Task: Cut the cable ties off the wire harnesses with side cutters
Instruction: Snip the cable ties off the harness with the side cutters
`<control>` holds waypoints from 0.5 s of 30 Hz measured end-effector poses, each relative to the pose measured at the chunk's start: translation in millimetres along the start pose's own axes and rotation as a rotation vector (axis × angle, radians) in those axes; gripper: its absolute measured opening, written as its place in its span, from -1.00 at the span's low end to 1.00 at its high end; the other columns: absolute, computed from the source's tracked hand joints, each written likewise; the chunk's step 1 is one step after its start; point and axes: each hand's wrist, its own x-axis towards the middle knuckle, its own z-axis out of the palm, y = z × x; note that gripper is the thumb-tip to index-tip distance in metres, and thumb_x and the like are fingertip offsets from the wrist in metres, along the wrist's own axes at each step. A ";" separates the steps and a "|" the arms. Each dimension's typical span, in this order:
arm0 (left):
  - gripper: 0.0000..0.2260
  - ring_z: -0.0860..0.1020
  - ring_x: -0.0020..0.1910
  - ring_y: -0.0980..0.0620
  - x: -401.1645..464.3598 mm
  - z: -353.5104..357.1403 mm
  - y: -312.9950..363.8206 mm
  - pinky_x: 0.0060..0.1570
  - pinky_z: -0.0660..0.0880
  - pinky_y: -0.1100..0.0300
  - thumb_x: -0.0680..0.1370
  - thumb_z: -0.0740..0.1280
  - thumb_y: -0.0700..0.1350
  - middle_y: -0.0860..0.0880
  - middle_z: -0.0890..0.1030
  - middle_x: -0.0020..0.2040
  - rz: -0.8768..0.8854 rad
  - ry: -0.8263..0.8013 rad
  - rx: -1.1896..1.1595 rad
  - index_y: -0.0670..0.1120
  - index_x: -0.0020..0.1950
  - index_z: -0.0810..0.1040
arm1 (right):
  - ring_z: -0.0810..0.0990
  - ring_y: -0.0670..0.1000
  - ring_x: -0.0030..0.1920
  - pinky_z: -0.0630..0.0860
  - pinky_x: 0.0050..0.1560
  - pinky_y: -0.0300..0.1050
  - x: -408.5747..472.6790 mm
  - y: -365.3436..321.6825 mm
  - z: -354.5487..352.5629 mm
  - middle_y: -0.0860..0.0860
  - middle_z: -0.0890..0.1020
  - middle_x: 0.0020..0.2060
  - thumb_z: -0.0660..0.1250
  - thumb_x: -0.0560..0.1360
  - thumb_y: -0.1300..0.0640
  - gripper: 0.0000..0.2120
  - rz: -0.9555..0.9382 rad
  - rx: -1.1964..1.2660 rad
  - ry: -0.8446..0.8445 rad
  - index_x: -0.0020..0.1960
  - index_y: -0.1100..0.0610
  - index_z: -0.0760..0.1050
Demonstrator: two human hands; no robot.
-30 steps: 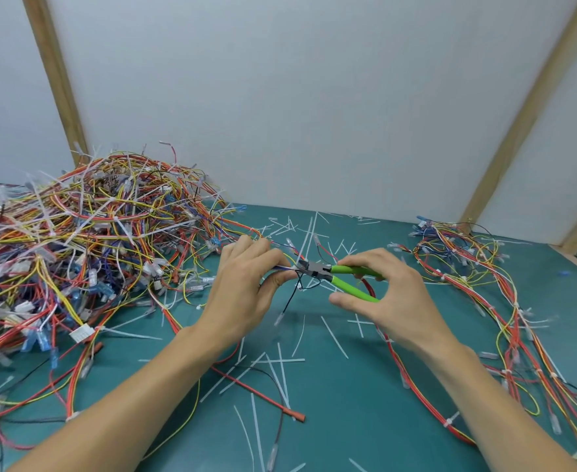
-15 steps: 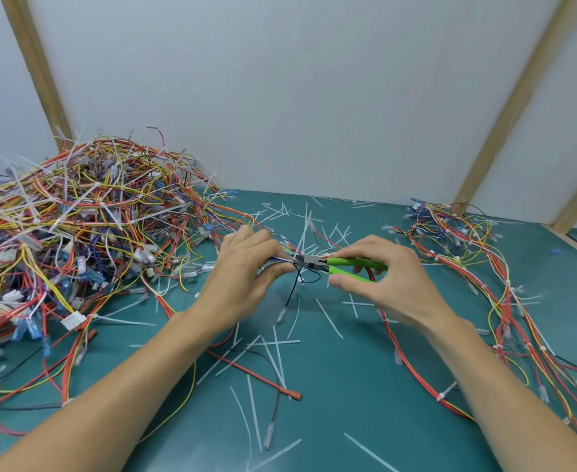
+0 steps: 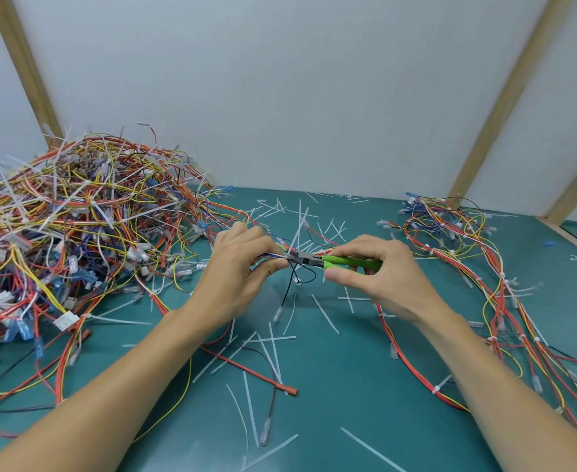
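My left hand (image 3: 239, 267) pinches a thin bundle of blue, white and red wires, the harness (image 3: 273, 256) I am working on, between thumb and curled fingers. My right hand (image 3: 379, 270) grips the green handles of the side cutters (image 3: 334, 261), fingers wrapped over the top and thumb underneath. The grey cutter head points toward my left hand and meets the harness right at my left fingertips, where a white cable tie (image 3: 295, 245) sticks up from the bundle. Whether the blades have closed on the tie I cannot tell. A black wire (image 3: 290, 284) loops down from the harness just below the cutter head.

Left of the cutters a big tangled pile of harnesses (image 3: 76, 219) in red, yellow, orange and blue is heaped up, bristling with white ties and clear connectors. Right of the cutters a smaller, flatter group of harnesses (image 3: 457, 240) trails toward me.

The bench (image 3: 331, 386) is covered in a teal mat, strewn with cut white tie tails (image 3: 324, 313) beneath and beyond the cutters. Behind it are pale panels (image 3: 280, 97) framed by wooden battens (image 3: 505, 97).
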 end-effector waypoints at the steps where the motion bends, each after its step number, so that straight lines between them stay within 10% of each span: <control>1: -0.78 0.29 -0.15 0.03 0.1 -0.1 -0.1 -0.07 0.26 0.05 0.56 0.35 0.05 0.21 0.34 -0.24 0.000 0.000 -0.002 -0.09 -0.10 0.63 | 0.62 -0.10 -0.18 0.38 -0.16 -0.41 -0.1 0.0 -0.2 -0.18 0.70 -0.12 0.59 0.34 -0.16 -0.74 -0.001 -0.003 0.000 -0.01 -0.12 0.75; 15: -0.78 0.26 -0.17 0.07 -1.0 1.1 -2.2 -0.09 0.20 0.14 0.56 0.36 0.04 0.23 0.34 -0.26 0.012 -0.004 -0.005 -0.09 -0.12 0.63 | 0.64 0.02 -0.16 0.48 -0.16 -0.22 -1.2 -2.9 -2.3 -0.14 0.71 -0.11 0.63 0.35 -0.09 -0.80 0.012 -0.030 -0.001 -0.04 -0.12 0.76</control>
